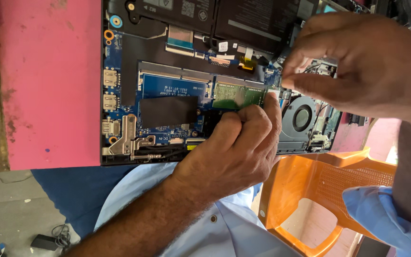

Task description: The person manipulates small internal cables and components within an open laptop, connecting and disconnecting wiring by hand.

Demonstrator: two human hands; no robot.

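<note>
The left hand (236,147) pinches a green memory module (239,96) over the opened laptop's motherboard (167,88). The right hand (357,62), fingertips pressed together, hovers just right of it, beside the fan (300,119).

We see our left hand (236,147) pinching a green memory module (238,95) in the opened laptop (167,90); our right hand (357,62) hovers by the fan (302,117).

The left hand (236,147) hides the green module's (239,96) lower edge; the laptop's (167,71) top is cut off, perhaps its battery.
</note>
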